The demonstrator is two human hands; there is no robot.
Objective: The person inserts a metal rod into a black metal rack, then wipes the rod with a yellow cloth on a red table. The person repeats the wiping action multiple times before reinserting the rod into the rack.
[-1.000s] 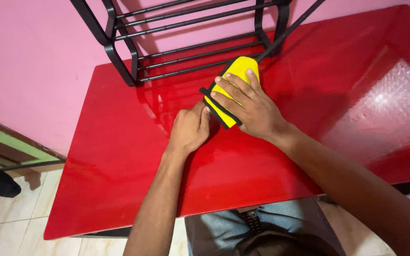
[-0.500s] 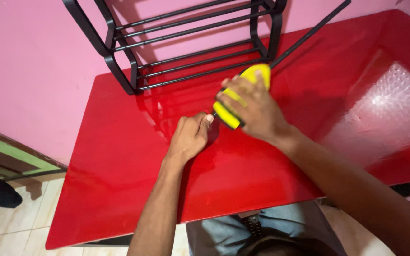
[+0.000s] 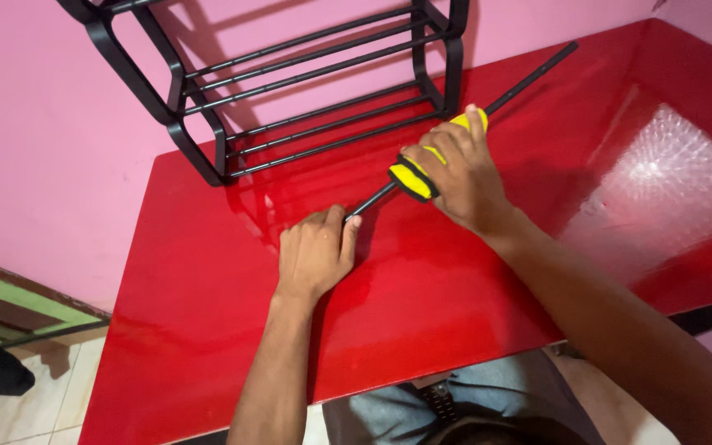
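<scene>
The right hand (image 3: 463, 169) is wrapping a yellow-and-black screwdriver (image 3: 412, 177) near the red desk's (image 3: 422, 313) far edge, beside a black rack (image 3: 306, 91). The left hand (image 3: 315, 251) is pinching the shaft tip, seemingly steadying it on the desk.

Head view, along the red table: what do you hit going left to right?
Left hand pinching the screwdriver's shaft tip → yellow-and-black screwdriver handle → right hand wrapped over that handle → thin black rod lying on the red table → bright glare patch.
</scene>
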